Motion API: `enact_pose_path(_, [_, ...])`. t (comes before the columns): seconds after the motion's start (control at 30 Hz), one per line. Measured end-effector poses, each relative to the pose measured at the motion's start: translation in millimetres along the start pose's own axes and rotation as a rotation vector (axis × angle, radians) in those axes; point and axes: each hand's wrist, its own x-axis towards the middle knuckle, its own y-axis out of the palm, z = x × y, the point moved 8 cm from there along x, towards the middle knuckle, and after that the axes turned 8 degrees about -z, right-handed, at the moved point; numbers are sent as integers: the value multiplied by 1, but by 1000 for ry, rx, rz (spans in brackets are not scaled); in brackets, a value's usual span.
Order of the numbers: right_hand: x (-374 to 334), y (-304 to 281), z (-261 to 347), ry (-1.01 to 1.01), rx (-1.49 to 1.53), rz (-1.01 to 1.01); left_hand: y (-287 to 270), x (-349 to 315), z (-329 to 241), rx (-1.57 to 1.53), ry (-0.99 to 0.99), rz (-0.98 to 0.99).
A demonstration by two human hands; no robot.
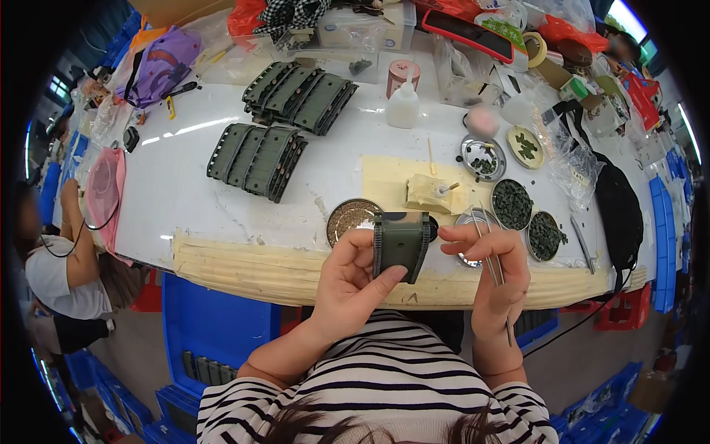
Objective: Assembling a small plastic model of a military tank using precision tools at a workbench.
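My left hand [355, 277] is closed around a dark green plastic piece [400, 246] with ridged side edges, its thumb along the lower edge. Close to that piece's right side, my right hand [497, 270] has metal tweezers [491, 255] tucked among its bent fingers. The index fingertip reaches toward a small round black part [434, 229] at the green piece's edge. Whether that part is fixed to the piece or touched by the finger, I cannot tell. Behind the hands a taped block [425, 194] with a small stick on it stands on yellowish sheeting.
Stacks of similar green pieces [255, 159] lie left of centre. Dishes of small green parts [512, 203] stand to the right, and a brown-grain dish [347, 218] sits beyond my left hand. A white squeeze bottle [402, 107] stands farther back. Another person [70, 259] sits at left.
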Motion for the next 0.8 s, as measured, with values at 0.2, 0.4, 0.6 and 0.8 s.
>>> enact_pose_path(0.2, [-2,2,2,-44,-26,4,1,1,0,-10,-3,-9])
enact_pose_path(0.4, [-2,9,8,-63,-149,1,1,1,1,-1,0,8])
enact_pose_path(0.6, [-4,10,10,-183,-188,42,2,0,0,-21,-6,11])
enact_pose_path(0.8, [-4,15,19,-157,-152,10,2,0,0,-33,-2,5])
